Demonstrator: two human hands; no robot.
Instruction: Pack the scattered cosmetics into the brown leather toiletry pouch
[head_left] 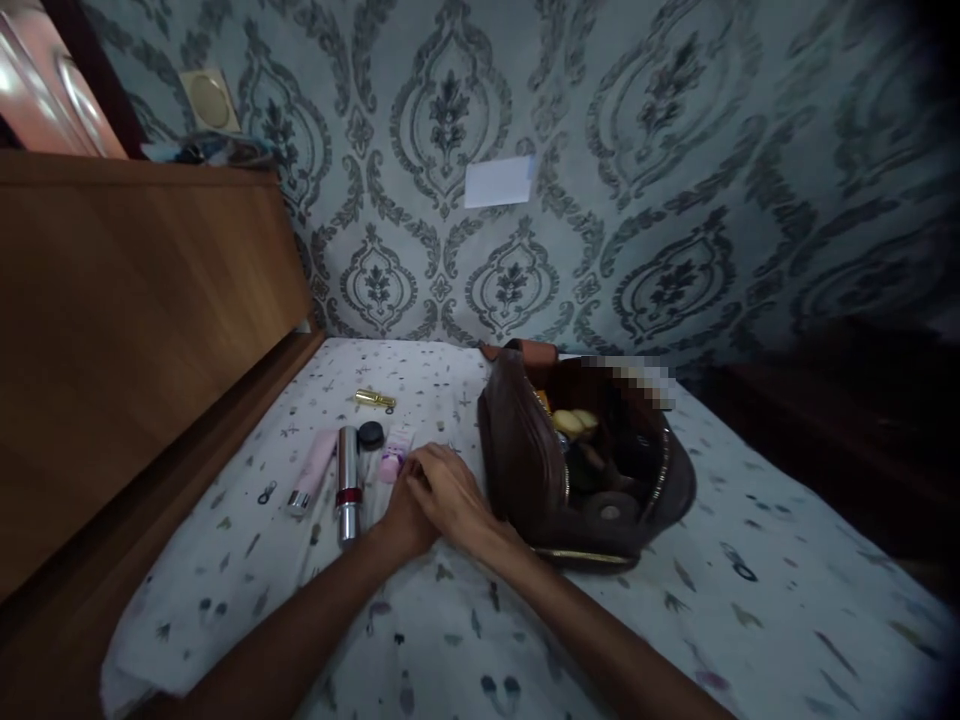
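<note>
My right hand [448, 495] rests over my left hand [409, 510] on the patterned sheet, both near a small pink-and-white tube [394, 453]. The left fingers are mostly hidden under the right hand; the right fingers are bent together, and whatever they may hold cannot be made out. Left of them lie a silver cylinder with a red band [349, 485], a round black lid or jar [370, 435] and a pale pink tube [313, 470]. Farther back is a gold tube [375, 399]. Close on the right, a brown bag [517, 460] stands unzipped with yellow and dark items inside.
A wooden cabinet [150, 330] borders the sheet [450, 640] on the left. Patterned wallpaper [450, 250] covers the wall behind, with a white paper [498, 182] on it. Dark furniture stands at the right.
</note>
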